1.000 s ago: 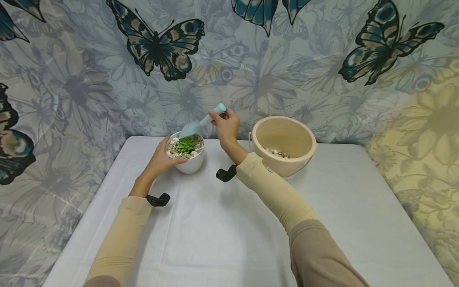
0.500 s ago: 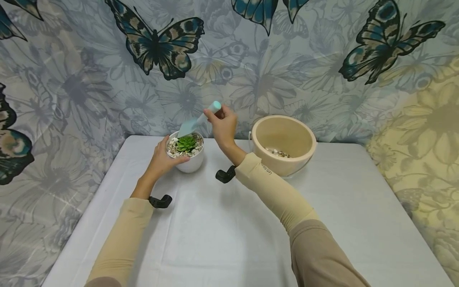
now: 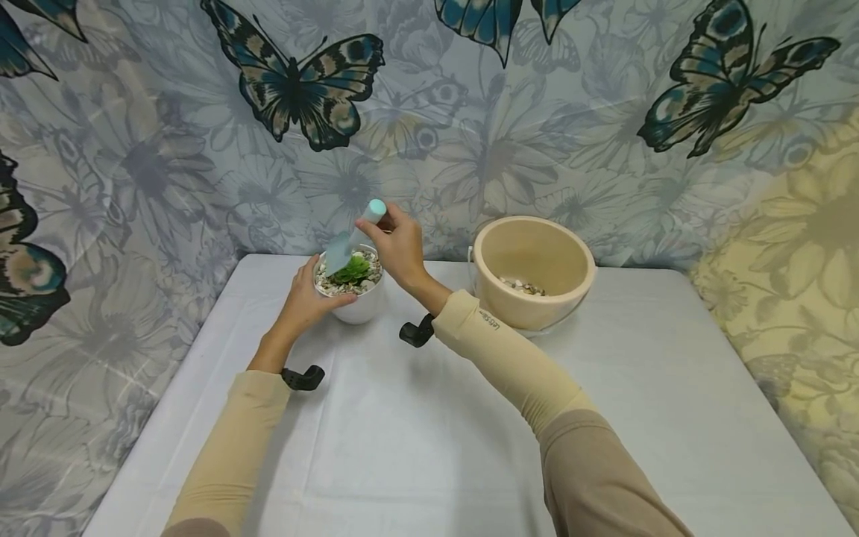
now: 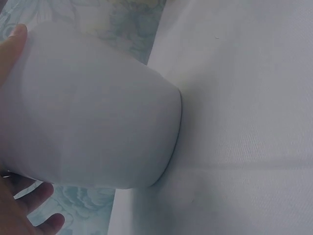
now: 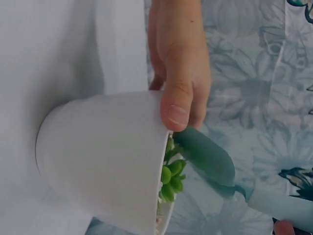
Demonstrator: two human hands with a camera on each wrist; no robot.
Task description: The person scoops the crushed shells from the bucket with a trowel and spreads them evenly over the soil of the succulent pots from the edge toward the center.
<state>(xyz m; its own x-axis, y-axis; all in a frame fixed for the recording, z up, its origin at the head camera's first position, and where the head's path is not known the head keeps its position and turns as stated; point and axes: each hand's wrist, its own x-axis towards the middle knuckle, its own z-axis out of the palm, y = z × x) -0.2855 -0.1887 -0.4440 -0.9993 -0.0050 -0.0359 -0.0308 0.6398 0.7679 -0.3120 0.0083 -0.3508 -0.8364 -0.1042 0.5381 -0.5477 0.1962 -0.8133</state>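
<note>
A white flowerpot (image 3: 358, 307) stands on the table at the back, left of centre. In it a green succulent (image 3: 353, 270) sits among pale pebbles. My left hand (image 3: 303, 300) grips the pot's left side, thumb along the near side; the left wrist view shows the pot's wall (image 4: 98, 112) between thumb and fingers. My right hand (image 3: 401, 246) holds a light blue trowel (image 3: 338, 252) by its handle, tilted with the blade down at the pot's far left rim. In the right wrist view the trowel's blade (image 5: 210, 159) lies beside the succulent's leaves (image 5: 171, 178); its tip is hidden.
A larger beige bucket (image 3: 533, 298) with a thin handle stands right of my right hand, some pebbles (image 3: 522, 286) on its bottom. A white cloth covers the table (image 3: 403, 447). A butterfly-printed fabric (image 3: 429, 149) hangs behind the table's back edge.
My right hand has moved left and slightly down with the trowel, and the trowel stands steeper, its blade lower at the pot. My left hand keeps its grip on the pot.
</note>
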